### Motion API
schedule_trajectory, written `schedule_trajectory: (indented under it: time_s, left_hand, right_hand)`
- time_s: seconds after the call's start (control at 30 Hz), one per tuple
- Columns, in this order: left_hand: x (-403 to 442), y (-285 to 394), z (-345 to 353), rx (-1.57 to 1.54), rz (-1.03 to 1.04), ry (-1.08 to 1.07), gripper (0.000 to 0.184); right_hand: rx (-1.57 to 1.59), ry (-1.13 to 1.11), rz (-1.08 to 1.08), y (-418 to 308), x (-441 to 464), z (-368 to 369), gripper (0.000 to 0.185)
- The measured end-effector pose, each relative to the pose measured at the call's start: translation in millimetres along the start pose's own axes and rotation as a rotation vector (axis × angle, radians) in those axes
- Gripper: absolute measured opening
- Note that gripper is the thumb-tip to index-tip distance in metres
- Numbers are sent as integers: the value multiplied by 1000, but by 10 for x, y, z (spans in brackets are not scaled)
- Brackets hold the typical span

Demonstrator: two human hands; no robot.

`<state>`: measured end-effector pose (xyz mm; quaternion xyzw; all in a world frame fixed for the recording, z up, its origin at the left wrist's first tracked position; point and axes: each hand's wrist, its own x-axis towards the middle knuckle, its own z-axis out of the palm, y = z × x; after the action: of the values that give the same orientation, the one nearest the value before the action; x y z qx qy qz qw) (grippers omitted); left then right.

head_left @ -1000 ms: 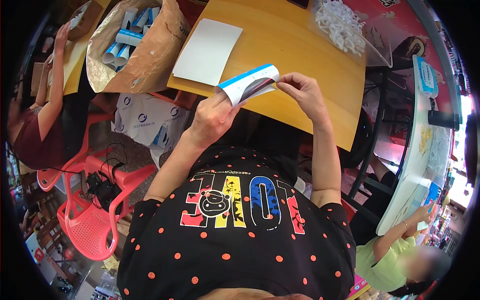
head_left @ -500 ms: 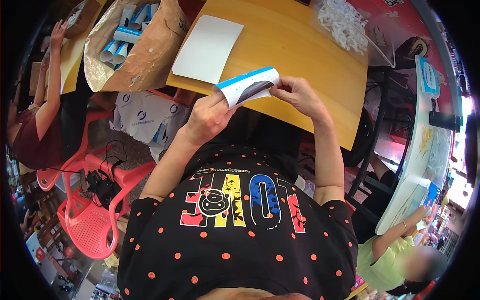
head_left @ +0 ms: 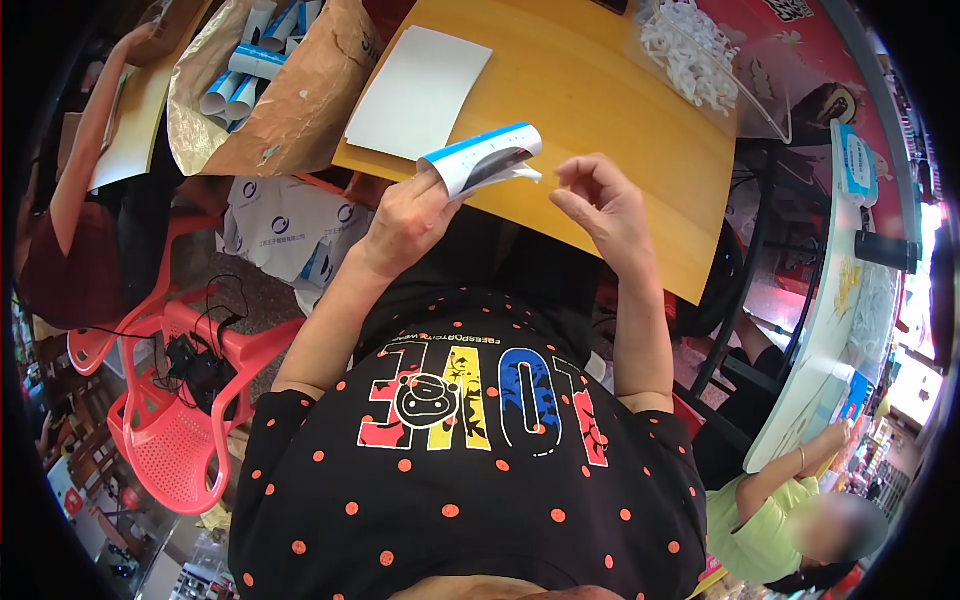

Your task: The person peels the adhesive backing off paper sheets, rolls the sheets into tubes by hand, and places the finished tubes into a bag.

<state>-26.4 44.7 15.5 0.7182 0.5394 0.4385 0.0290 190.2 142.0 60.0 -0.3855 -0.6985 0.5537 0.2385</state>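
My left hand (head_left: 408,222) is closed around the near end of a rolled paper sheet (head_left: 485,158), white with a blue band and a dark print. The roll is held tilted above the front edge of the table. A small white piece (head_left: 525,174) sticks out at its right end; I cannot make out what it is. To the right, my right hand (head_left: 606,205) is apart from the roll, thumb and fingers spread with nothing between them. Behind the roll lies a stack of white sheets (head_left: 420,95).
A paper bag (head_left: 300,125) of similar rolls stands at the left of the table (head_left: 590,110). At the back right is a clear box (head_left: 765,110) of small white pieces. A red chair (head_left: 175,445) stands left. Other people sit on both sides.
My right hand has let go of the roll's right end and moved slightly right, opening its fingers. My left hand has shifted a little left with the roll.
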Motion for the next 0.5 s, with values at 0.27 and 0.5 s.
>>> schedule_trajectory:
  time_s: [0.27,0.5]
  left_hand:
    - [28,28,7,0,12,0,27]
    - [-94,-87,35,-51,32,-50,29]
  right_hand:
    - [-546,270,-584,210,98,284,26]
    - [-481,11,-992,-280,-107,753,17]
